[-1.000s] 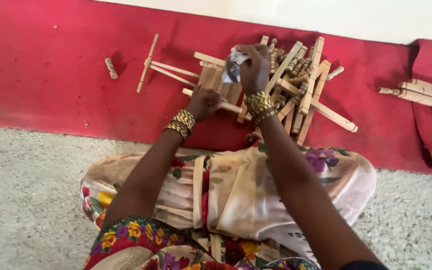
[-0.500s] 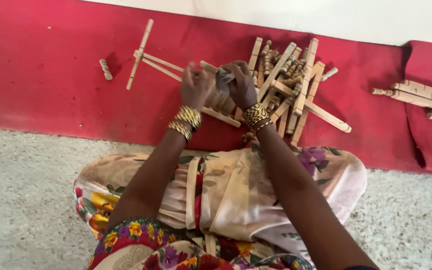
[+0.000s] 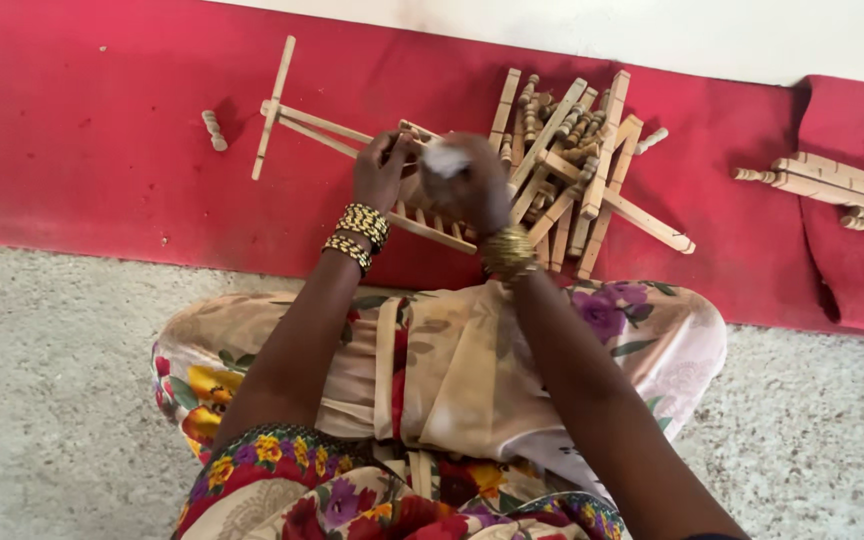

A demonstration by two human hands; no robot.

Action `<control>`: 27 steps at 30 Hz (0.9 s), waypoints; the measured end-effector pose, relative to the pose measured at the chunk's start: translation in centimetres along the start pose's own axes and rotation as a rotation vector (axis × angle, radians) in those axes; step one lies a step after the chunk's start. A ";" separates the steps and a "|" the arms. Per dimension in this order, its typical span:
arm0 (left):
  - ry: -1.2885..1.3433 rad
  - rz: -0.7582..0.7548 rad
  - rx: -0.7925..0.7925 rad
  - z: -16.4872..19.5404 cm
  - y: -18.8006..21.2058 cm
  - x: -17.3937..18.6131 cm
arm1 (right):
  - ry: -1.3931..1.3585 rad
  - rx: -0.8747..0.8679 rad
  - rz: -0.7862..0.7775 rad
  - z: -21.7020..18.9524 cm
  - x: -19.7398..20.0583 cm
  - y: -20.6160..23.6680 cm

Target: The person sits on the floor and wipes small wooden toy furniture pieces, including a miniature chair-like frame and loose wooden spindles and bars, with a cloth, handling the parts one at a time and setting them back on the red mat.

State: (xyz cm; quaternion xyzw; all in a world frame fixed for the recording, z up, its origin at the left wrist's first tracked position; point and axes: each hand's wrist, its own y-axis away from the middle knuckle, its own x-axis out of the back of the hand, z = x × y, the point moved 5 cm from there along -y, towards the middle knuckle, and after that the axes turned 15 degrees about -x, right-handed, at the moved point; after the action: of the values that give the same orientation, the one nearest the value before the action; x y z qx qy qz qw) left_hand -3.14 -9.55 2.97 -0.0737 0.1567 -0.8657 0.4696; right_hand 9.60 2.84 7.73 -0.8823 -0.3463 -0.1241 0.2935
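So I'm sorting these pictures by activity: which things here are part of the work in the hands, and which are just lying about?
In hand:
- left hand and right hand, both on the wooden frame piece
- small white wad at the right hand

Lying about:
- pile of wooden slats and turned spindles
- crossed sticks
- single spindle
- wooden pieces at far right
- red mat

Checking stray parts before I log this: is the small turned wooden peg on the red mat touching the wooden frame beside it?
No, the small peg lies alone on the red mat, apart from the wooden frame.
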 end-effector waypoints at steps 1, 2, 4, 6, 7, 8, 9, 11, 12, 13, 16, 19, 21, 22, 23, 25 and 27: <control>-0.029 -0.004 -0.027 -0.1 0.1 0.1 | 0.083 0.097 0.031 -1.3 -0.8 0.1; -0.063 -0.010 -0.052 -0.1 0.3 0.3 | 0.162 0.190 0.059 -2.6 -2.0 0.4; 0.057 0.018 0.023 -0.8 0.8 1.1 | 0.223 0.240 -0.010 -3.9 -3.8 0.8; 0.117 0.017 0.064 -1.1 1.1 1.6 | 0.292 0.204 -0.065 -4.1 -4.3 1.1; 0.118 0.003 0.065 -1.2 1.2 1.8 | 0.330 0.147 -0.086 -3.4 -4.0 1.2; 0.119 -0.009 0.066 -1.3 1.2 1.9 | 0.368 0.091 -0.108 -2.3 -3.4 1.3; 0.107 -0.006 0.077 -1.5 1.2 1.9 | 0.319 0.010 -0.131 -1.0 -2.2 1.3; 0.087 0.003 0.101 -1.7 1.1 1.6 | 0.224 -0.151 -0.180 1.8 0.8 1.0; 0.138 0.033 0.127 -2.0 1.1 1.4 | 0.243 -0.191 -0.241 3.1 2.0 0.8; 0.189 0.062 0.152 -2.2 1.0 1.2 | 0.264 -0.230 -0.300 4.3 3.4 0.4; 0.237 0.097 0.154 -2.5 1.1 0.9 | 0.390 -0.076 -0.092 4.8 6.1 -1.5; 0.155 0.096 0.149 -2.6 1.7 1.2 | 0.241 -0.003 0.070 3.0 4.8 -2.6; 0.129 0.105 0.137 -2.6 2.1 1.4 | 0.089 -0.132 0.029 1.9 2.1 -2.8; 0.142 0.115 0.129 -2.5 2.4 1.6 | 0.037 -0.254 -0.032 1.6 0.5 -2.5; 0.156 0.123 0.123 -2.5 2.6 1.7 | -0.014 -0.377 -0.094 1.4 -0.7 -2.2; 0.154 0.106 0.121 -2.3 3.0 2.2 | 0.090 -0.132 -0.203 -0.9 -2.6 -1.9; 0.118 0.079 0.101 -2.1 3.2 2.5 | 0.173 -0.016 -0.302 -1.8 -3.7 -1.9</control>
State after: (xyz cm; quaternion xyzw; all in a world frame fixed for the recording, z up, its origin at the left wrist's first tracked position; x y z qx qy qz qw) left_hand -2.57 -12.86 -0.11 0.0073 0.1429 -0.8561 0.4965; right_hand 5.53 0.87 8.46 -0.8084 -0.4475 -0.2450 0.2935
